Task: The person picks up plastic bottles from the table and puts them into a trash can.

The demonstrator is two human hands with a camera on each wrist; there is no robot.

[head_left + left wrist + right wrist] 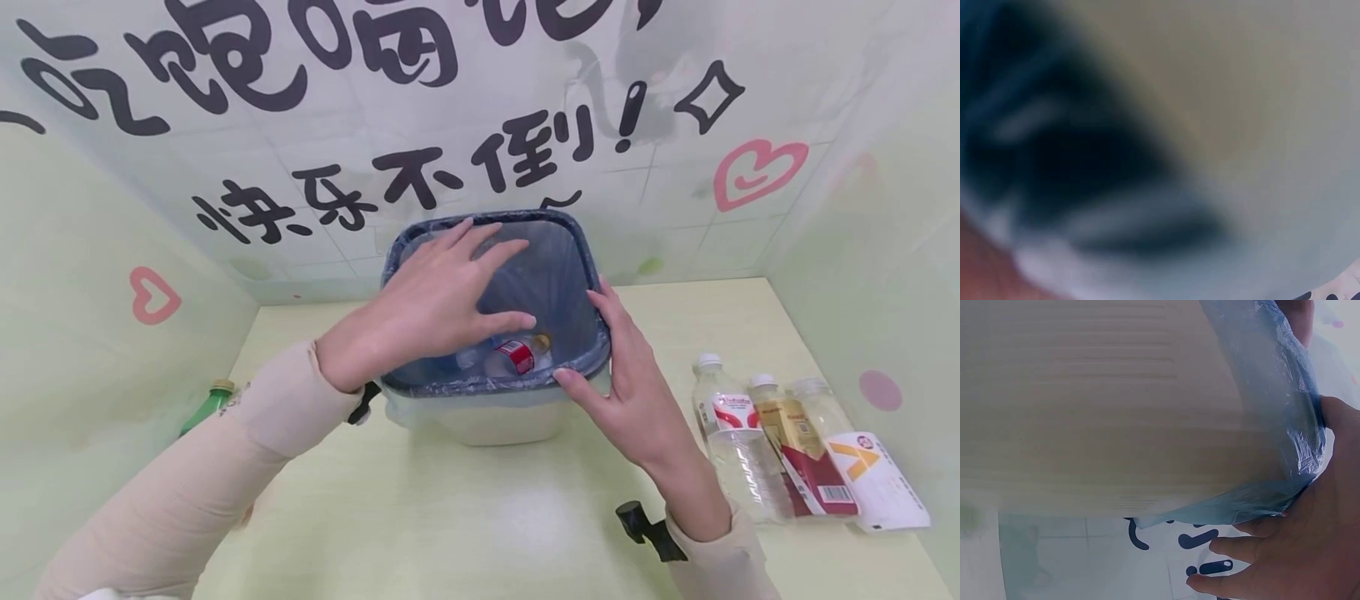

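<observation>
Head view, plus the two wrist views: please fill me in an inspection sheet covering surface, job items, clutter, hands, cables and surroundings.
Surface: pale table.
Job items: bin with a blue liner folded over its rim; red-labelled bottle inside.
Clutter: three bottles side by side at right; green bottle at left, partly hidden by the left sleeve.
Left hand: over the bin's mouth, fingers spread; rim contact unclear, left wrist view blurred.
Right hand: touches the lined rim at the bin's right side.
Cables: nothing seen.
Surroundings: pale walls with black lettering and pink hearts.
</observation>
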